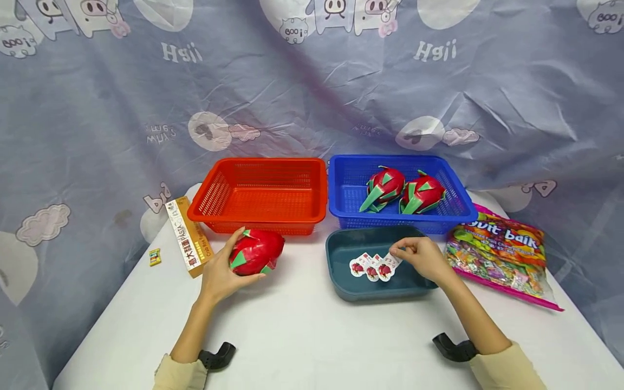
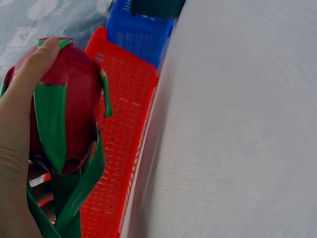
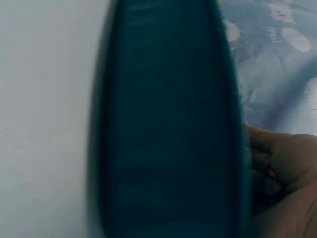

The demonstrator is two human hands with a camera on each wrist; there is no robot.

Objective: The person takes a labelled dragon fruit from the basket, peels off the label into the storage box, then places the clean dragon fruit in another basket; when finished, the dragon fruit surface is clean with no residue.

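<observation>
We have our left hand (image 1: 219,273) wrapped around a toy dragon fruit (image 1: 257,252), fingers curled over its red skin and thumb up near the green tip, holding it at the white table (image 1: 312,336) just in front of the red basket (image 1: 260,195). Our right hand (image 1: 423,259) pinches the end of a strip of small sachets (image 1: 374,266), which hangs over the dark teal tray (image 1: 370,262). Behind that tray sits the blue basket (image 1: 402,192) with two more dragon fruits (image 1: 404,190) lying side by side in it.

The fruit is round and smooth, and from the left wrist camera our grip looks like it covers only one side of the dragon fruit (image 2: 67,106), with the long green leaves dangling free beside the red basket (image 2: 124,144). If the hand loosens, we judge it could roll off across the table, and a leaf could snag on the mesh wall on the way over the rim.

The sachets are held by one end only, so the joined strip may swing or tear apart at a seam, and a piece could drop outside the tray. The right wrist view is blurred; we can make out only the tray (image 3: 168,129) and part of the hand (image 3: 277,168), so how firm that pinch is we cannot say for certain.

The pasta box (image 1: 189,235) lies near our left wrist and the candy bag (image 1: 502,254) just beside our right forearm; a careless sweep could knock either one
</observation>
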